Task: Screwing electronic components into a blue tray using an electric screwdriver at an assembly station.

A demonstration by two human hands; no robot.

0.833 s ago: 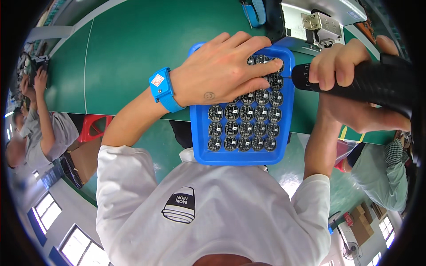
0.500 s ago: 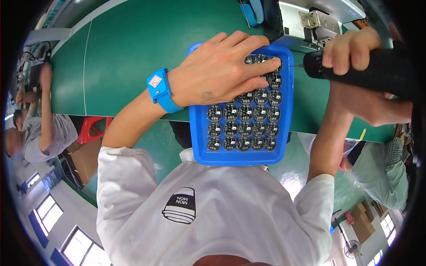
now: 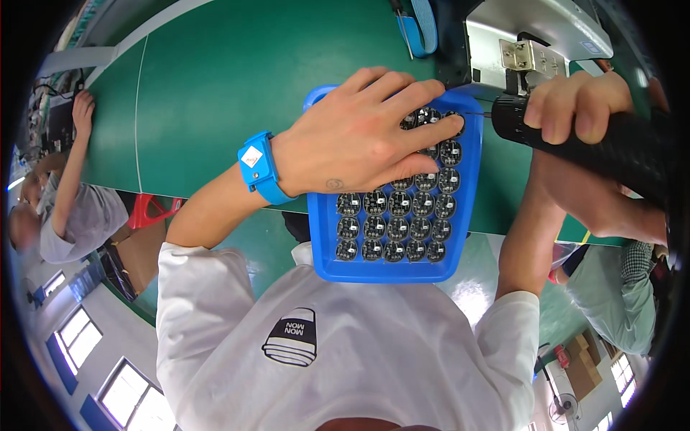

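Note:
A blue plastic tray (image 3: 466, 208) holds rows of small round black circuit boards (image 3: 397, 203). Over its upper part lies my left hand (image 3: 374, 133), fingers spread, with a blue wrist strap (image 3: 258, 167) behind it. The index fingertip rests on a board in the upper right corner; the hand hides several others. My right hand (image 3: 578, 108) is closed around a black cylindrical electric screwdriver (image 3: 600, 136). The tool lies almost level, and its thin bit points left over the tray's right rim toward that fingertip. Whether the bit touches the board I cannot tell.
A metal-cased device (image 3: 528, 54) with a bracket stands behind the tray's far right corner. Beside it lies a blue strap (image 3: 418, 29). The green table (image 3: 215, 93) reaches left, where another person's hand (image 3: 83, 113) rests near its end. A second person (image 3: 611, 294) is at the right.
The tray, boards and metal device sit a little lower in the picture. Both hands keep their grip and pose, the screwdriver bit still beside the left index fingertip.

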